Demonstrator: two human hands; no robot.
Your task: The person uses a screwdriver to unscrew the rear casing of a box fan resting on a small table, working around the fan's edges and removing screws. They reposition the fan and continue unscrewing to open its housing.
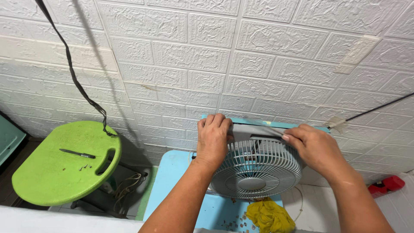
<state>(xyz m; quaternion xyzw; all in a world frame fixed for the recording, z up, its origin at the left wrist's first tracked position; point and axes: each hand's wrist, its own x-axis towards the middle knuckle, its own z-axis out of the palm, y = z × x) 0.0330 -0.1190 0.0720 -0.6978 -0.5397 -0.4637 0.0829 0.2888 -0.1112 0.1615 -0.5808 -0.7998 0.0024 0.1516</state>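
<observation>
Both hands were at the top of a grey box fan (254, 166) that stood upright on a light blue bench (172, 181) against the white brick-pattern wall (194, 56). The left hand (213, 138) was curled over its upper edge, while the right hand (315, 149) pinched the top of the housing beside the round grille. The step in hand looked like working the front housing at its top seam, and the next move would likely call for a steady, even pull or press with both hands. A screwdriver (77, 153) and loose screws (84, 167) lay well apart on a green stool (39, 181).
</observation>
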